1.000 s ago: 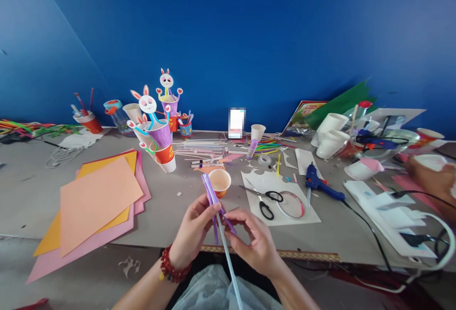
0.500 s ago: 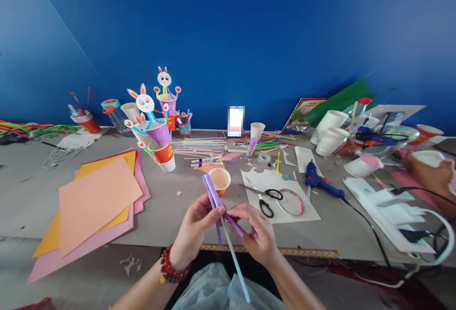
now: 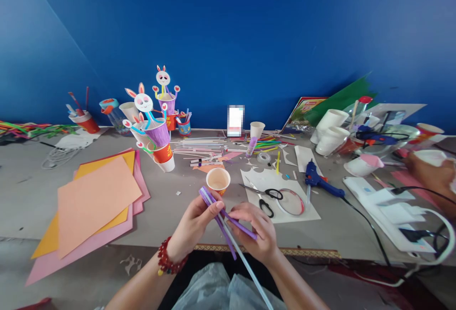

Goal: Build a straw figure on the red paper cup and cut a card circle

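My left hand [image 3: 197, 219] pinches a small bundle of straws between thumb and fingers above the table's front edge. In it are purple straws [image 3: 231, 246] and a long pale blue straw [image 3: 247, 265], whose lower end runs down over my lap. A ribbed purple straw section [image 3: 242, 228] slants to the right, and my right hand [image 3: 260, 234] has its fingers closed around its end. Just beyond my left hand stands a paper cup [image 3: 218, 179], open side up. Black-handled scissors [image 3: 265, 200] lie on white cut paper beyond my right hand.
Coloured paper sheets [image 3: 99, 205] are stacked at left. Behind them stand rabbit-figure cups [image 3: 158, 131]. A blue glue gun [image 3: 322, 181] and a white power strip [image 3: 388, 219] with cables are at right, near another person's hand [image 3: 436, 177]. Loose straws [image 3: 203, 143] lie at the back.
The straw bundle has swung, its lower ends shifting right and its top slightly left and down. The purple straw at my right hand now reaches farther right, its ribs showing.
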A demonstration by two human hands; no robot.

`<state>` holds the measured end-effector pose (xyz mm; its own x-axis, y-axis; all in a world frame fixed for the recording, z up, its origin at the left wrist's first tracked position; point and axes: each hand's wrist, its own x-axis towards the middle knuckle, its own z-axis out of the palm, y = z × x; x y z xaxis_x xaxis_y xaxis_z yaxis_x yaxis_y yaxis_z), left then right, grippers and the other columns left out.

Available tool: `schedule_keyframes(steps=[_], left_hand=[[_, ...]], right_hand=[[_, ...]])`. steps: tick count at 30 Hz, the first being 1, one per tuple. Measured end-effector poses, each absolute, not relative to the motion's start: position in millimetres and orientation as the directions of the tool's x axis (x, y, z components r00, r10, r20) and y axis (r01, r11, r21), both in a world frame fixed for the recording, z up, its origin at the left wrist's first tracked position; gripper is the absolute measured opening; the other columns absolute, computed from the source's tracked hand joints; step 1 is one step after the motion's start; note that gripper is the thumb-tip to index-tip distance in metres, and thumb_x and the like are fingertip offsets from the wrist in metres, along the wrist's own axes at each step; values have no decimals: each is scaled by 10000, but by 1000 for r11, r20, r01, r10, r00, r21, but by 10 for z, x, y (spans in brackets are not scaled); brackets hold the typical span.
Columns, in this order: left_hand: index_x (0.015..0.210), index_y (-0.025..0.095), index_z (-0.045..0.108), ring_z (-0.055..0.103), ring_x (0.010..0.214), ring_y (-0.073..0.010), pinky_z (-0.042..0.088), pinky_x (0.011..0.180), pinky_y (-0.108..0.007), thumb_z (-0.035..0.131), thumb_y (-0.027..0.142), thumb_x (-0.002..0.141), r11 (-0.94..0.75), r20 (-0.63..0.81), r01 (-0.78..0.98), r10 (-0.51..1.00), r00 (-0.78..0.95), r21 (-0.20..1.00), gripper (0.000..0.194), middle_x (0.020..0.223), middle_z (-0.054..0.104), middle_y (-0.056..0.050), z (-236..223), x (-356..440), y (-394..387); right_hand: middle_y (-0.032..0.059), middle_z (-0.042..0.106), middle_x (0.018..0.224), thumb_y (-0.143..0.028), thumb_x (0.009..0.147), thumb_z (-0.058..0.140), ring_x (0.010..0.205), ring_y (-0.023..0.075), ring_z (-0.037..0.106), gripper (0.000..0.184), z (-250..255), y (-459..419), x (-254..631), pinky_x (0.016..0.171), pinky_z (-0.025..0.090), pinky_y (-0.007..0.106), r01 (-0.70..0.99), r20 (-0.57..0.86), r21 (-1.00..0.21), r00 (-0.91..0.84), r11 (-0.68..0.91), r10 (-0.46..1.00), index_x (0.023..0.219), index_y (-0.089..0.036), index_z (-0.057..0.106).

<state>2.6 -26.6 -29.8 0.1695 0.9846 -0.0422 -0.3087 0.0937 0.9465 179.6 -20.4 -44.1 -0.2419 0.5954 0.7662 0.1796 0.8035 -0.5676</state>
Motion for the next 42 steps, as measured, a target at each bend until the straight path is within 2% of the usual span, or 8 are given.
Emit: schedule_keyframes(steps=[4, 9, 20, 25, 30, 36, 39, 42], left_hand=[[860, 142, 673, 494, 712, -109, 428, 681, -225, 755, 365, 812, 156, -65, -397, 970, 233, 905, 242, 766, 559, -6, -257, 54, -267], [857, 138, 700, 542, 723, -110, 461, 707, -225, 818, 271, 748, 275, -157, -531, 953, 258, 802, 209, 790, 612, -26, -276, 97, -276], [848, 146, 707, 557, 751, -130, 469, 762, -252, 789, 301, 777, 225, -117, -408, 955, 272, 885, 189, 794, 644, -26, -248, 66, -216], [873, 151, 687, 545, 785, -151, 453, 781, -268, 750, 351, 807, 128, -56, -265, 963, 264, 956, 221, 815, 625, -27, -183, 21, -176], [834, 152, 669, 536, 775, -166, 446, 753, -274, 725, 406, 816, 67, -19, -145, 950, 312, 987, 260, 800, 607, -31, -81, -6, -152], [832, 155, 682, 535, 769, -166, 448, 752, -273, 726, 398, 817, 53, 2, -160, 945, 326, 986, 248, 796, 605, -32, -54, -12, -150], [849, 156, 702, 550, 781, -169, 454, 767, -278, 744, 387, 803, 83, -15, -209, 951, 309, 974, 239, 813, 631, -38, -98, -16, -159], [886, 161, 725, 567, 821, -173, 455, 815, -283, 734, 377, 820, 131, -45, -283, 955, 292, 950, 227, 850, 665, -50, -158, -19, -178]], right_hand=[[66, 733, 847, -70, 827, 647, 749, 191, 701, 228, -471, -200, 1818, 700, 573, 307, 228, 790, -530, -218, 817, 574, 1002, -215, 667], [77, 718, 835, -42, 813, 611, 739, 201, 691, 295, -515, -210, 1844, 690, 576, 337, 243, 801, -518, -200, 820, 565, 1041, -218, 671], [92, 718, 827, -85, 860, 592, 726, 205, 683, 249, -437, -117, 1908, 664, 550, 339, 204, 788, -474, -335, 857, 516, 1070, -191, 671], [108, 734, 865, -91, 906, 552, 763, 204, 690, 306, -430, -77, 1957, 673, 555, 342, 178, 765, -447, -432, 876, 478, 1180, -192, 644], [99, 739, 850, -119, 918, 566, 726, 196, 689, 267, -392, -59, 1972, 648, 544, 326, 156, 754, -484, -424, 861, 501, 1151, -201, 668], [92, 745, 839, -99, 907, 586, 748, 196, 701, 280, -319, -46, 1965, 663, 546, 325, 137, 780, -456, -414, 879, 469, 1150, -203, 676], [94, 745, 847, -114, 908, 583, 726, 194, 698, 263, -327, -49, 1964, 644, 549, 324, 149, 782, -462, -398, 875, 480, 1133, -206, 684], [97, 746, 886, -87, 875, 595, 753, 204, 702, 331, -367, -63, 1954, 654, 558, 336, 146, 798, -452, -375, 880, 472, 1173, -215, 662]])
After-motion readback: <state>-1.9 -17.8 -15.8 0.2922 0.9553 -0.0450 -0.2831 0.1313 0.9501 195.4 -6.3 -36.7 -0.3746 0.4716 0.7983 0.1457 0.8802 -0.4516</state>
